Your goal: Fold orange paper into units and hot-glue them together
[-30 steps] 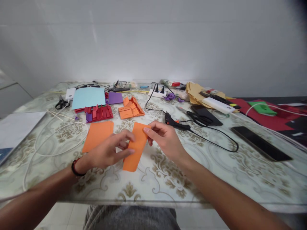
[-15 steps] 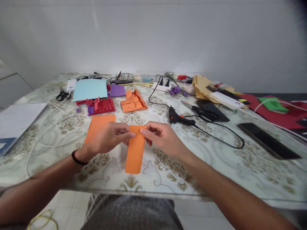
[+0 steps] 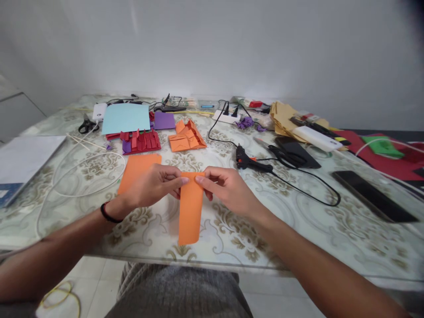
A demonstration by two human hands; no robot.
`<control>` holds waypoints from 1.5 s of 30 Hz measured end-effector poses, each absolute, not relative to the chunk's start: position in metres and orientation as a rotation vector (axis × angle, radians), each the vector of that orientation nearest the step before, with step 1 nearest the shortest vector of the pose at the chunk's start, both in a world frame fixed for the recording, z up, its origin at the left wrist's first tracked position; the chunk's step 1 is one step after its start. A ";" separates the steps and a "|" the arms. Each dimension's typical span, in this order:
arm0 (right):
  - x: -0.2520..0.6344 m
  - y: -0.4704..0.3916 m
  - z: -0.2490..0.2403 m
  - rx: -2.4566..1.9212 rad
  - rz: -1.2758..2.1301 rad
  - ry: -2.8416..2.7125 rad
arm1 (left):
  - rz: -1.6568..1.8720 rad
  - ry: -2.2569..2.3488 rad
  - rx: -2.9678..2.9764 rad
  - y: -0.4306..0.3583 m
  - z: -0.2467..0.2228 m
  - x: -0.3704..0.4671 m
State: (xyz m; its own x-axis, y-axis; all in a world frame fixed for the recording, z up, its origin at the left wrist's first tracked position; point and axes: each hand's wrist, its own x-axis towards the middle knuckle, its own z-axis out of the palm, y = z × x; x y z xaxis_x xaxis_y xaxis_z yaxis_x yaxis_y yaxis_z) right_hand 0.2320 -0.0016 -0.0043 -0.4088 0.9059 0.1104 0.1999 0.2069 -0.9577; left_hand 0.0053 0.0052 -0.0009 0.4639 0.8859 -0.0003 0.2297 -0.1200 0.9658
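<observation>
An orange paper strip hangs between my two hands, its long end pointing toward the table's front edge. My left hand pinches its upper left corner, thumb on top. The upper right corner is pinched by my right hand, its thumb near the left one. Fingertips behind the strip are hidden. Another orange sheet lies flat on the table, partly behind my left hand. Folded orange pieces and folded red pieces lie farther back.
A black glue gun with its cable lies right of my hands, beside scissors and a dark phone. At left are a white cable and a white pad. A light blue sheet lies at the back.
The strip's lower end has swung slightly right and now hangs straighter. My thumbs are a little closer together at its top edge. The view has shifted slightly.
</observation>
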 end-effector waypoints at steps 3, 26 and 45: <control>0.232 -0.001 -0.004 -1.043 1.237 -1.775 | 0.743 0.994 1.661 0.005 -0.002 0.005; 0.234 0.001 -0.006 -1.029 1.156 -1.803 | 0.842 1.025 1.744 0.002 -0.002 0.008; 0.233 0.004 -0.014 -1.091 1.423 -1.759 | 0.799 1.027 1.561 0.005 -0.003 0.006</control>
